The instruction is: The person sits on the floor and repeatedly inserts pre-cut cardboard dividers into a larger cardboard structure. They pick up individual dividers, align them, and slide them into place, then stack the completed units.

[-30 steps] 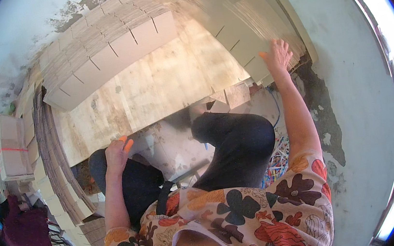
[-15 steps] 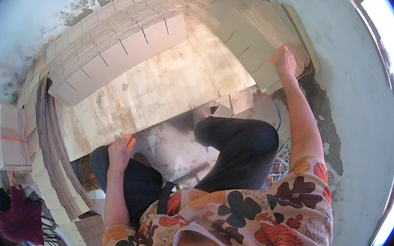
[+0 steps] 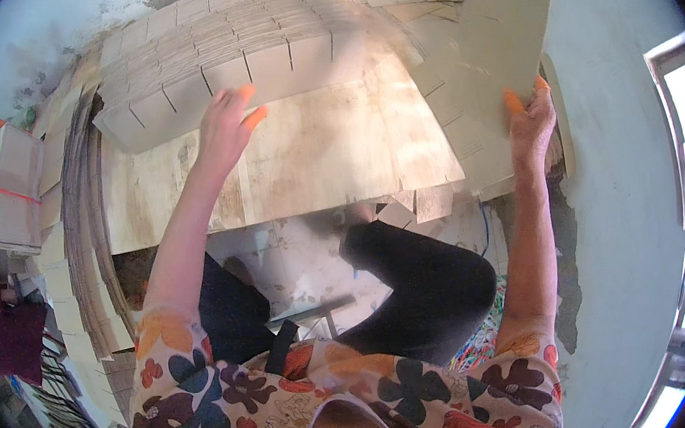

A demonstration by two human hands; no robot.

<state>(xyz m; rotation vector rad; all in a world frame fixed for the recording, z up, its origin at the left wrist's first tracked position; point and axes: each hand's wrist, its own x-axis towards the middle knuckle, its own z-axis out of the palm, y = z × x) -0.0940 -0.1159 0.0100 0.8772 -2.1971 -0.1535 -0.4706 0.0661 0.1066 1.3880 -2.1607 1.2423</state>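
I see passage over the bare tabletop [image 3: 343,146] mid-frame; a slotted cardboard stack [image 3: 214,51] blocks the upper left, a held sheet [image 3: 506,18] the upper right.

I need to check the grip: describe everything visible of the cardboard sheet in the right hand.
The cardboard sheet is a thin, tan, smooth-looking panel with faint pale marks. It extends from the right hand to the picture's top, over the pile at the person's right, its long right edge distinct against the pale wall. The orange-tipped thumb appears to rest on its face. Its lower left blends into the pile, so that border and any contact there cannot be made out.
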